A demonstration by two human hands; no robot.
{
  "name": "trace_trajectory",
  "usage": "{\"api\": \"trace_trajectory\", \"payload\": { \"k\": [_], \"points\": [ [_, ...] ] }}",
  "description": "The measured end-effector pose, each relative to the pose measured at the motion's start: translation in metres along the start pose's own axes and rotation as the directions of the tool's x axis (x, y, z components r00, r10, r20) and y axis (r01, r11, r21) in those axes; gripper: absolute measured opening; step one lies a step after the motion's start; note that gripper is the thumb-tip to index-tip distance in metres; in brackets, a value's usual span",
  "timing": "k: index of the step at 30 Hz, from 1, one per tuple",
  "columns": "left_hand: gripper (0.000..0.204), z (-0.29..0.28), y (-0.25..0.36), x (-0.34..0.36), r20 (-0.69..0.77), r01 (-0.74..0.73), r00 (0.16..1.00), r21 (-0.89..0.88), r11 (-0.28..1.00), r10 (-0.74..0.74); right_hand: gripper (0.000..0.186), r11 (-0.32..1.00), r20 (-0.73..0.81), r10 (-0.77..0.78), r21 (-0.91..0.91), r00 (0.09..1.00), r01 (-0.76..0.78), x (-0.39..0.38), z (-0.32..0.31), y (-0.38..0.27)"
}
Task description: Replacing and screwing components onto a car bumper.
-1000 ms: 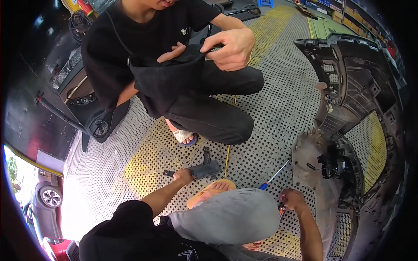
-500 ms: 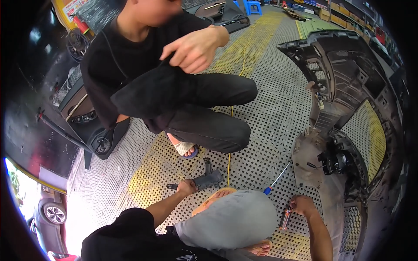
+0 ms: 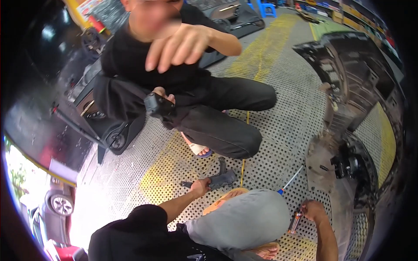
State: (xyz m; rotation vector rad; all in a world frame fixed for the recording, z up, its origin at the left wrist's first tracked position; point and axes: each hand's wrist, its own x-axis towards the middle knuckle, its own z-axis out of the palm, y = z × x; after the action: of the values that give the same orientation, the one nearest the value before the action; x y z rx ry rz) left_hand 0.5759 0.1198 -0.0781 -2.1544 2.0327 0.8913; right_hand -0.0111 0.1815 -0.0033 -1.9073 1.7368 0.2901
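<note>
Down on the perforated floor, my left hand (image 3: 200,187) is closed around a dark grey plastic part (image 3: 223,179) with a narrow arm jutting up. My right hand (image 3: 313,209) is low beside my knee, with fingers curled at the upper end of a short clear-and-orange cylindrical thing (image 3: 295,222) that points toward the floor. Its exact kind is too small to make out. Between my hands, past my knee, lies a screwdriver (image 3: 281,191) with a blue handle and long shaft.
A co-worker in black (image 3: 183,82) squats opposite, one hand (image 3: 187,45) raised, the other holding a black blocky object (image 3: 159,104). At right stands a large dark car trim panel (image 3: 363,74). Door panels (image 3: 117,139) are at left. A yellow cord (image 3: 243,172) runs across the floor.
The view has shifted, so the scene sits farther right. The co-worker has let go of the dark cloth, and a black blocky object now shows in the other hand. My hands keep their holds.
</note>
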Motion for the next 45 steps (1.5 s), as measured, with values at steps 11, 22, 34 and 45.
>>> {"api": "trace_trajectory", "payload": {
  "k": [11, 22, 34, 45],
  "points": [
    [0.032, -0.012, 0.003, 0.0, 0.063, -0.076, 0.996, 0.089, 0.993, 0.071, 0.021, 1.0, -0.054, 0.004, -0.004, 0.999, -0.004, 0.012, 0.0, 0.007],
    [0.034, -0.002, -0.008, 0.007, 0.004, -0.264, 0.964, 0.167, 0.95, 0.267, 0.028, 0.995, 0.172, 0.065, -0.08, 0.983, -0.052, 0.03, 0.01, 0.0],
    [0.037, 0.007, -0.003, 0.011, -0.044, -0.2, 0.976, 0.226, 0.953, 0.215, 0.035, 1.0, 0.098, 0.021, -0.02, 0.995, -0.02, 0.012, -0.003, -0.009],
    [0.028, -0.008, -0.001, 0.008, -0.176, -0.259, 0.94, 0.186, 0.948, 0.292, 0.02, 0.999, 0.039, 0.025, -0.036, 0.999, -0.024, -0.011, 0.016, -0.003]
  ]
}}
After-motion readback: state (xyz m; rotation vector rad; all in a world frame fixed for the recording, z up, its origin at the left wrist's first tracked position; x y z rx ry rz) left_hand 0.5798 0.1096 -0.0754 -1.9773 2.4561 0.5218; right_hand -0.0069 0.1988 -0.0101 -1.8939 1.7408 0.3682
